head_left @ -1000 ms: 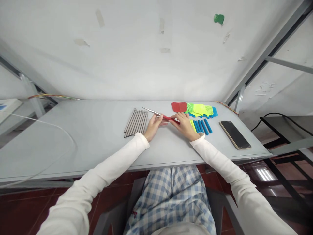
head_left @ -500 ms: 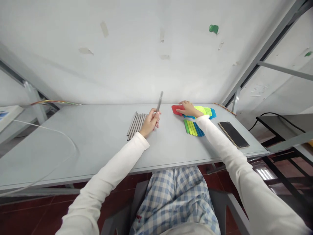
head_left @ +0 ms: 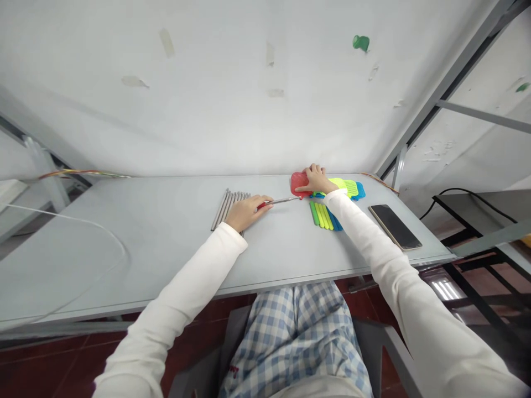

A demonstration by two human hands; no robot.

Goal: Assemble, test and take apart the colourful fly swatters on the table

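Note:
My left hand (head_left: pixel 248 213) is closed around the red grip of a metal rod (head_left: pixel 282 200), which lies nearly level and points right. The rod's tip meets the near edge of a red mesh fly-swatter head (head_left: pixel 299 181); whether it sits inside the socket I cannot tell. My right hand (head_left: pixel 317 179) grips that red head, thumb near the joint. Behind and right of it lie yellow-green mesh heads (head_left: pixel 348 187) and blue heads (head_left: pixel 360 190), partly covered. Below my right hand is a row of green, yellow and blue grips (head_left: pixel 324 215). Several metal rods (head_left: pixel 226 209) lie beside my left hand.
A phone (head_left: pixel 395 226) rests at the table's right side. A white cable (head_left: pixel 99 224) curves over the left of the grey table (head_left: pixel 166 254). The wall (head_left: pixel 232 110) stands along its back edge, and metal frame posts (head_left: pixel 400 171) rise at the side.
My left hand has lowered the rod from upright to nearly level, its tip now at the red head. My right hand has lifted and tilted the red head, showing its mesh.

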